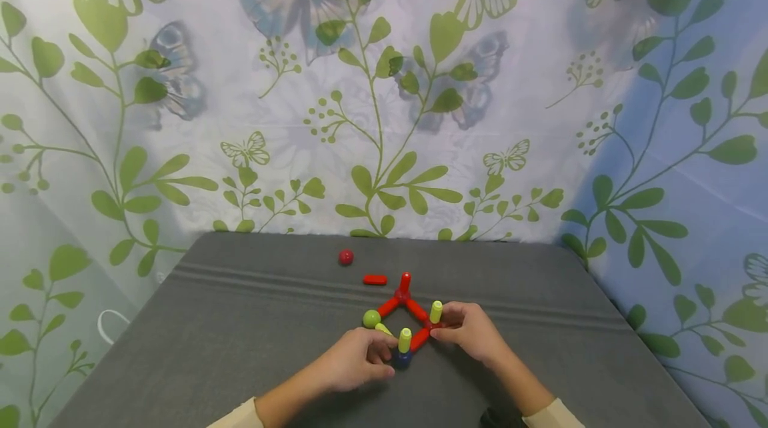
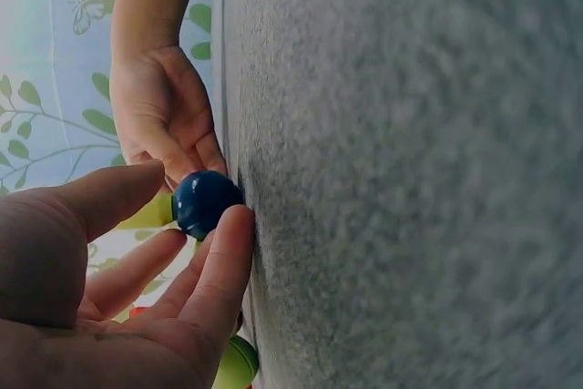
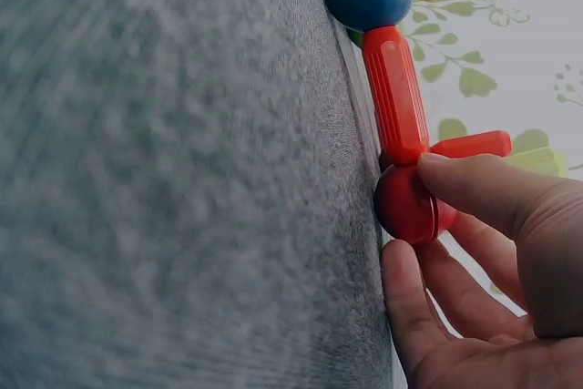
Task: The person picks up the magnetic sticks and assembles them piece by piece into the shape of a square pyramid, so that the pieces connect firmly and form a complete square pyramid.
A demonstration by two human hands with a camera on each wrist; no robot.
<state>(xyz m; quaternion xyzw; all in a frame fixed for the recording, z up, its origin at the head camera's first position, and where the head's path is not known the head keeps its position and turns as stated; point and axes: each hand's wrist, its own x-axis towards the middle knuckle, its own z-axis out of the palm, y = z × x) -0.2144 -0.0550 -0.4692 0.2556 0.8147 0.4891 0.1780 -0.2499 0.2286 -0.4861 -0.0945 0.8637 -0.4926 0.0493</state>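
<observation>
Toy building sticks and balls form a four-sided frame on the table, with a blue ball (image 1: 404,359) at its near corner. A green ball (image 1: 371,318) is the left corner; red balls make the far corner and the right one. My left hand (image 1: 359,360) holds the blue ball between thumb and fingers. Above that ball stands a yellow-green stick (image 1: 405,340). My right hand (image 1: 471,331) pinches the right red ball (image 3: 405,204), which carries another upright yellow-green stick (image 1: 436,311). Between these two balls runs a red stick (image 3: 395,93). One red stick (image 1: 405,283) rises from the far corner.
Beyond the frame, a loose red stick (image 1: 375,279) lies on the grey table (image 1: 240,335). Farther back is a single red ball (image 1: 345,257). A patterned curtain (image 1: 372,115) hangs behind the table. Some dark object (image 1: 495,418) shows at the bottom edge near the right wrist.
</observation>
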